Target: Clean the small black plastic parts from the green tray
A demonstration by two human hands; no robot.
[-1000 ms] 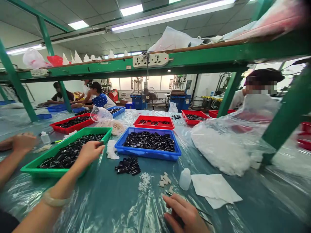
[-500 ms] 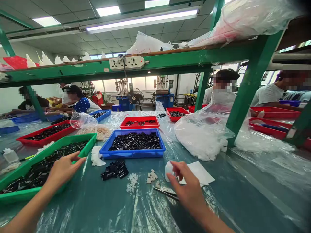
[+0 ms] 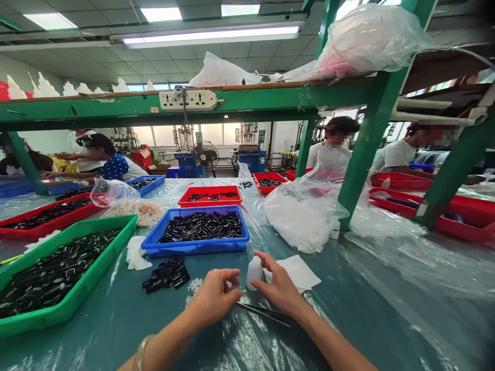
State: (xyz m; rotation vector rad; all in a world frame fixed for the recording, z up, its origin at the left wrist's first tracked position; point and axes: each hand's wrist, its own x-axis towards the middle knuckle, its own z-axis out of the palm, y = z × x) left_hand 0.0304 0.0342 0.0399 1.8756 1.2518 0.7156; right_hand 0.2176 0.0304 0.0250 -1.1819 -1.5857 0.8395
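My right hand point(image 3: 281, 286) has its thumb and forefinger around a small white plastic bottle point(image 3: 253, 273), which stands upright on the table. To the left, my left hand point(image 3: 217, 296) hovers palm inward, fingers loosely bent and thumb apart, with nothing visible in it. It partly covers a scatter of small white bits point(image 3: 195, 286). A pair of tweezers point(image 3: 266, 313) lies between the hands, one end hidden by the left fingertips. Left of the bits is a loose pile of black plastic parts point(image 3: 167, 274). A folded white paper point(image 3: 299, 272) lies behind my right hand.
Black parts fill a blue tray point(image 3: 197, 251) ahead and a green tray point(image 3: 71, 309) at left. A red tray point(image 3: 211, 202) stands behind the blue one. A bag of white pieces point(image 3: 301, 221) sits by the green post point(image 3: 365, 139). Several people sit across the table.
My left hand has moved right, from the green tray's edge to beside the bottle. The view has shifted slightly right. My right hand stays at the bottle.
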